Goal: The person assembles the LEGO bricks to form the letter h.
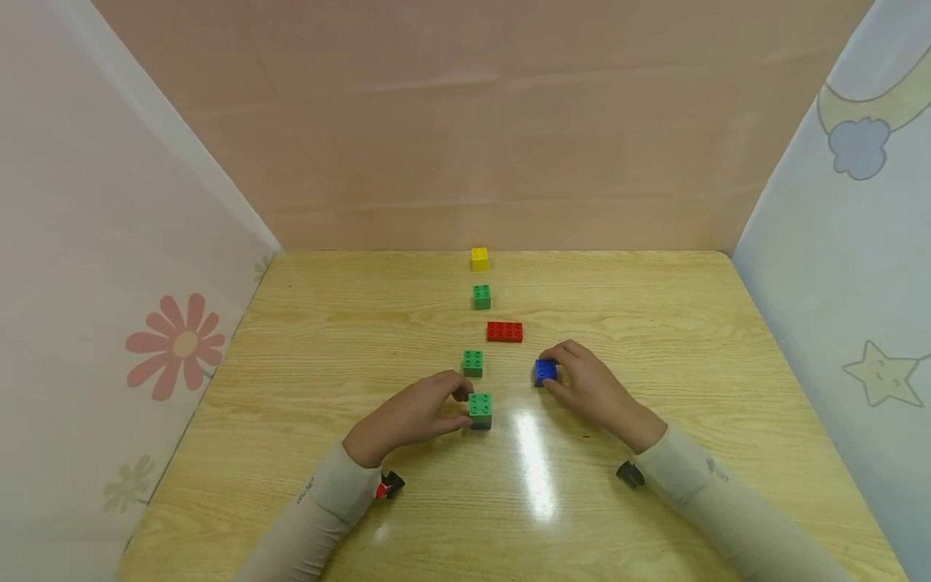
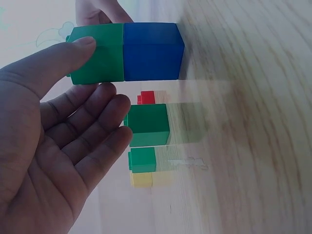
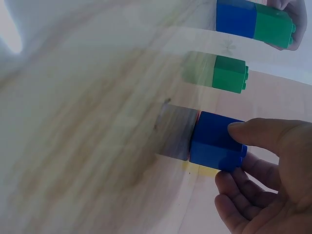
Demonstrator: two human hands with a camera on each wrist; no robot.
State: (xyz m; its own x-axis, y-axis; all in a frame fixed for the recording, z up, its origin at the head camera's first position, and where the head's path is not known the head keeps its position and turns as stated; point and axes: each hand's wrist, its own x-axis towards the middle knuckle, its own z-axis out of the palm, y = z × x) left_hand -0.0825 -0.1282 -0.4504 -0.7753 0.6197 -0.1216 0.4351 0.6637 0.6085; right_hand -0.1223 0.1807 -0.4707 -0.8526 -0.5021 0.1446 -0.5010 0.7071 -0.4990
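Observation:
My left hand (image 1: 414, 414) pinches a green building brick (image 1: 480, 404) by its sides, thumb on the near face. That brick sits on top of a blue brick (image 2: 153, 51), the two joined as a small stack standing on the table. To the right, my right hand (image 1: 598, 394) holds another blue brick (image 1: 545, 373) between thumb and fingers, close over the tabletop. A single green brick (image 1: 473, 363) stands just behind the stack. The red brick (image 1: 505, 331), longer and flatter, lies behind the right hand's blue brick and a little to its left.
Farther back stand a green brick (image 1: 482, 297) and, near the rear edge, a yellow brick (image 1: 479, 259). The wooden table (image 1: 349, 315) meets a plain back curtain (image 1: 465, 162) and patterned cloths at both sides. A bright reflection crosses the tabletop between the arms.

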